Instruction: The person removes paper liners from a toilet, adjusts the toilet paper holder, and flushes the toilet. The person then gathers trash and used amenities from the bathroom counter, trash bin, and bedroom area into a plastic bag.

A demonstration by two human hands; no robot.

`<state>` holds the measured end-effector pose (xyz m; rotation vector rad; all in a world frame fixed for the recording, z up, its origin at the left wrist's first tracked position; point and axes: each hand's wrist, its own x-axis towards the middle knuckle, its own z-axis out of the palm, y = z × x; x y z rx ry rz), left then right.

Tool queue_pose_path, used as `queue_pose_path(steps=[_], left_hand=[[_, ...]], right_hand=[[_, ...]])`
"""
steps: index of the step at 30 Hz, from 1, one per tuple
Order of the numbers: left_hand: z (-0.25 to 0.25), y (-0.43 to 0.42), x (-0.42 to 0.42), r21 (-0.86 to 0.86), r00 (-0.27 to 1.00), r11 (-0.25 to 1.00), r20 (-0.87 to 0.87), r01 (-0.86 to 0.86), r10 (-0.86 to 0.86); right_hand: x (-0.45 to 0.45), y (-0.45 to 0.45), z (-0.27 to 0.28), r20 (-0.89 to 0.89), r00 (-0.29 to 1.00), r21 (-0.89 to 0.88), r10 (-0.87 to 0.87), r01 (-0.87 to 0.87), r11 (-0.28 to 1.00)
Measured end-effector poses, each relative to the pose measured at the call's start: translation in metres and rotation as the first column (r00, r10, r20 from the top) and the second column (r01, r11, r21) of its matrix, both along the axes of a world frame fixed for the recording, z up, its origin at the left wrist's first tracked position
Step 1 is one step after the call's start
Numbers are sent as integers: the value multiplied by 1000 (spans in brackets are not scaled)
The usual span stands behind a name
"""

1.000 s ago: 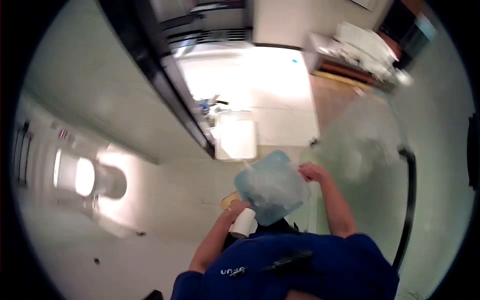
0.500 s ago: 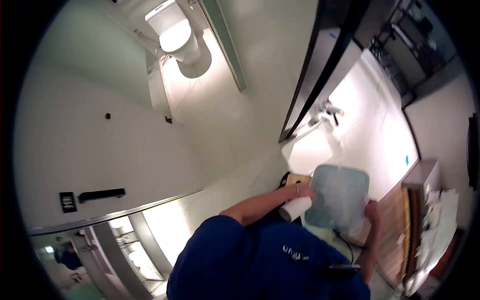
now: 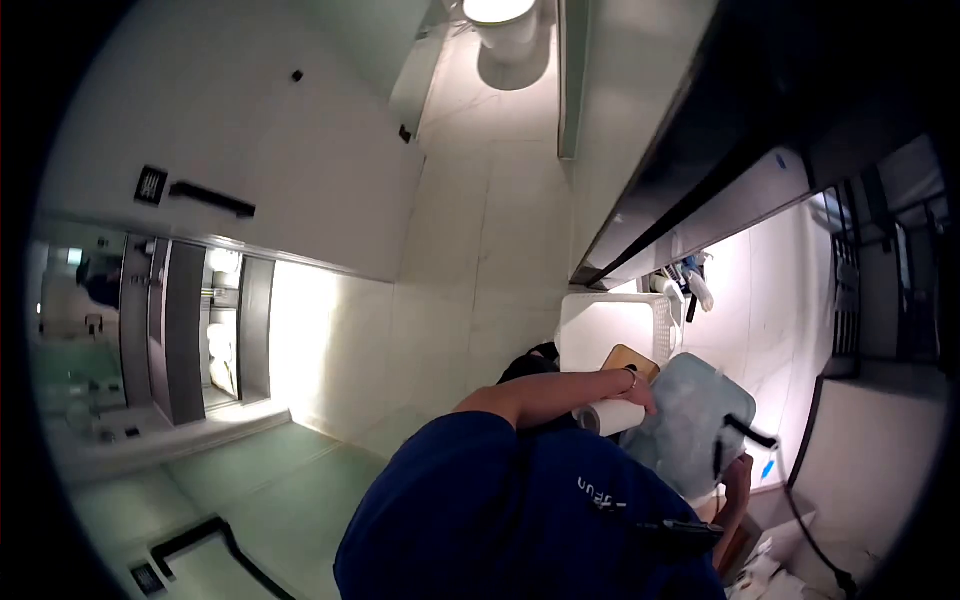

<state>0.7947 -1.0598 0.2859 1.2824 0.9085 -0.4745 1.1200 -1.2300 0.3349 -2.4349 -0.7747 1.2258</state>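
Observation:
A blue-grey bin [image 3: 705, 400] with a pale translucent liner or bag in it is in front of my body, at the lower right. My left hand [image 3: 641, 388] is closed at the bin's left rim, and a bracelet circles the wrist. Under that hand lies a white roll [image 3: 612, 415], close against the bin. A wooden piece [image 3: 630, 362] with a dark hole shows just beyond the hand. My right hand [image 3: 738, 472] is at the bin's right side, its fingers bent around the edge and partly in shadow.
A white basket [image 3: 612, 322] stands on the floor beyond the bin, with cleaning things [image 3: 692, 282] beside it. A dark door [image 3: 690, 170] is at the upper right, a toilet [image 3: 508, 30] at the top. Black handles [image 3: 212, 198] are on the left and lower left.
The view has swung round, so the toilet moved from the left to the top and the shelving came into view at left. Both hands stay at the bin, and the roll is still by my left hand.

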Motion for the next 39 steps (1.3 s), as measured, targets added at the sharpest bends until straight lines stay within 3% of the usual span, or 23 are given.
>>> queue_pose_path(steps=[2,4,6,8,9,12,15,17,19,21,24,27,30,33,36,37,38,39], left_hand=[[21,2,29,-1,996,997,-54,-76,76],[-58,1,95,385,903,911,324,147,-283],[-75,-15,154,645,775,726,323,240,-543],[-36,-14,194,746,756,542,79,388,-650],[-25,-18,206,680,834,663,138,313,-535],[-13,-29,262,630,815,657,64,415,-576],[-40,-40,305,614,883,783,308,99,-354],[-6,-42,306,535,940,845,292,-6,-178],[-5,-38,316,609,929,793,277,29,-247],[-16,-36,329,783,857,616,260,84,-446],[9,-42,327,670,935,725,132,160,-329],[15,-42,324,801,874,542,49,255,-483],[-10,-46,330,782,887,596,131,182,-442],[-4,-40,335,732,869,617,69,290,-490],[-10,-33,343,801,786,511,86,311,-613],[-8,-33,344,627,905,746,151,224,-398],[-10,-35,341,415,979,907,144,73,-145],[-44,-40,341,346,989,938,146,-18,-34]], right_hand=[[38,20,-3,2,997,28,78,-78,997],[87,36,-2,7,988,43,153,-154,987],[139,46,0,5,978,47,208,-208,977],[185,54,-1,11,972,54,234,-234,971],[204,55,2,21,969,48,247,-248,968],[256,57,12,46,959,48,281,-283,958],[295,59,22,77,948,49,309,-313,948],[309,65,23,87,942,60,325,-331,942],[324,72,28,108,929,67,354,-362,930],[339,74,34,122,921,86,369,-380,921],[348,78,29,135,908,125,397,-413,902],[340,90,27,214,862,146,461,-494,857],[329,78,28,94,931,137,353,-364,921],[345,57,8,33,953,192,300,-301,934],[343,37,22,200,946,91,254,-276,957],[346,35,19,360,890,73,279,-325,943],[351,36,9,342,906,58,251,-286,956],[349,50,13,350,877,11,328,-354,935]])
